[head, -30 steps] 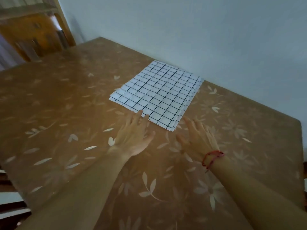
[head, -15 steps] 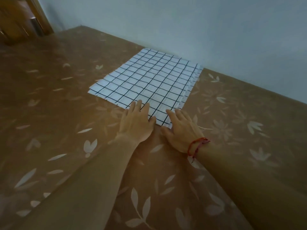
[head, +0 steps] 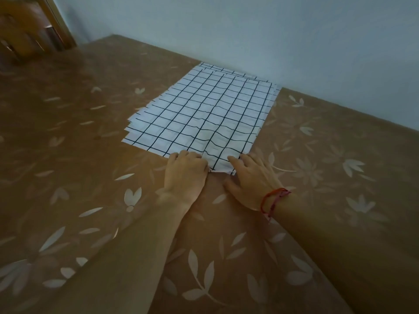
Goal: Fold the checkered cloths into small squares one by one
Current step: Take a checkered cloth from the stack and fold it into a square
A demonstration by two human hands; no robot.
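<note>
Mid-frame, left hand (head: 184,171) and right hand (head: 250,177) curled, pinching cloths (head: 204,112) at near corner; likely lifting several layers.

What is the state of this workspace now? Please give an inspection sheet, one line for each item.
Surface: brown table cover with a pale flower print, flat.
Job's things: stack of white cloths with a black checkered grid, edges staggered; top cloth rippled at its near corner.
Clutter: nothing seen.
Grippers: left hand and right hand both at the stack's near corner, fingers curled on the cloth; red string bracelet on the right wrist.
Cables: nothing seen.
Surroundings: plain pale wall behind; wooden furniture at far left, blurred.
</note>
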